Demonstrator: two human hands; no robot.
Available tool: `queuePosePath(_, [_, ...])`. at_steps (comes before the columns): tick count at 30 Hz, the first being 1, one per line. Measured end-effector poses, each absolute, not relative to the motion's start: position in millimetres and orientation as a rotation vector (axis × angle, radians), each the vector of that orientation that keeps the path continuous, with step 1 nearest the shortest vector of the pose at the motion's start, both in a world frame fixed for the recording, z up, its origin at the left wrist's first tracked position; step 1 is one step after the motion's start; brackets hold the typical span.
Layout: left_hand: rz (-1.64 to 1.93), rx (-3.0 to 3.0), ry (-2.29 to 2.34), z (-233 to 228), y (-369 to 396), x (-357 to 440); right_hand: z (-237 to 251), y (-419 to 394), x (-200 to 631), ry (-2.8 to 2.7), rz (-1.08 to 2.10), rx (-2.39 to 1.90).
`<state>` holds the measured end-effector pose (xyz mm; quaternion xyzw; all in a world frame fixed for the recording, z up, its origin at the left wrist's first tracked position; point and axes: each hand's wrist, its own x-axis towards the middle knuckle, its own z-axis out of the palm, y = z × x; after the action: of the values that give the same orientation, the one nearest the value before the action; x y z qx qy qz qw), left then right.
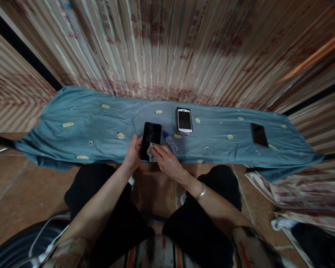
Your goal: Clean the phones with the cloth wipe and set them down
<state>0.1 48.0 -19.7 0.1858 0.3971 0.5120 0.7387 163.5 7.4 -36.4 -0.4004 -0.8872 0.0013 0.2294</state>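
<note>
A black phone (152,131) lies near the front edge of the cloth-covered bench, its dark screen facing up with smeary pale marks. Along its left side, my left hand (133,153) grips the edge, thumb and fingers closed on it. My right hand (167,159) pinches a small white wipe (150,149) and presses it on the lower right of the screen. Just right of the phone, a clear bottle with a blue cap (171,142) lies on its side, close to my right fingers.
Farther back, a white-framed phone (184,121) rests on what looks like a stack of phones. Another dark phone (259,134) lies toward the right. A teal patterned cloth (97,119) covers the narrow bench, with pleated curtains (156,56) behind. A white cable (48,227) hangs at lower left.
</note>
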Motion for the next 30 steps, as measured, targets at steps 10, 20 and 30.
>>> queuePosePath(10, [1.142,0.475,0.936,-21.2,48.0,-1.3,-35.8,3.6,160.8,-2.463,-0.048,-1.071])
queuePosePath(20, [1.104,0.420,0.927,-18.2,40.8,10.6,-35.7,-3.1,150.3,-2.476,0.003,-1.009])
queuePosePath(30, [1.103,0.378,0.936,-11.0,37.3,18.4,-35.4,5.2,157.2,-2.452,-0.010,-1.034])
